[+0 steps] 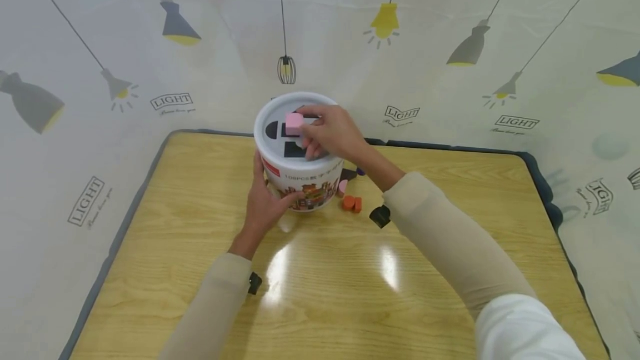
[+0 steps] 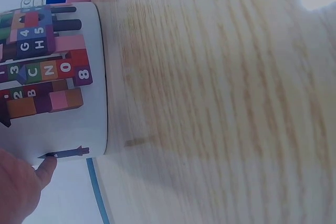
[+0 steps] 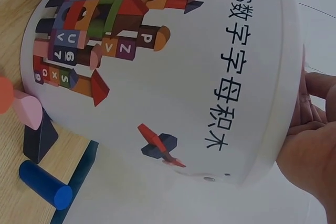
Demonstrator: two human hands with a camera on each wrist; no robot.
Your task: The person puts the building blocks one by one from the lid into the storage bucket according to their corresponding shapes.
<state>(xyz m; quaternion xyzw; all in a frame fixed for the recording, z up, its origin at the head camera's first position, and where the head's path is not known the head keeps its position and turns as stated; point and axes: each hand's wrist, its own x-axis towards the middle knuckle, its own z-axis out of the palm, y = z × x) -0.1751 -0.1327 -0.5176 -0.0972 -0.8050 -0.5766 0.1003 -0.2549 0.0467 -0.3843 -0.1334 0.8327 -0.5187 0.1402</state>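
A white round bucket (image 1: 270, 154) with printed toy blocks on its side stands upright near the table's back edge. Its lid (image 1: 272, 146) has dark cut-out holes of several shapes. My left hand (image 1: 266, 200) holds the bucket's side from the left, thumb across the front. Over the lid, my right hand (image 1: 330, 132) pinches a pink block (image 1: 294, 124) between thumb and fingers, close above the holes. In the right wrist view, the right hand (image 3: 312, 135) shows behind the rim, and the block is hidden there.
Right of the bucket lie orange blocks (image 1: 351, 203), a pink block (image 3: 27, 109), a dark triangular block (image 3: 39, 139) and a blue cylinder (image 3: 46, 184). The wooden table (image 1: 340, 304) meets a lamp-patterned sheet (image 1: 330, 26) at the back.
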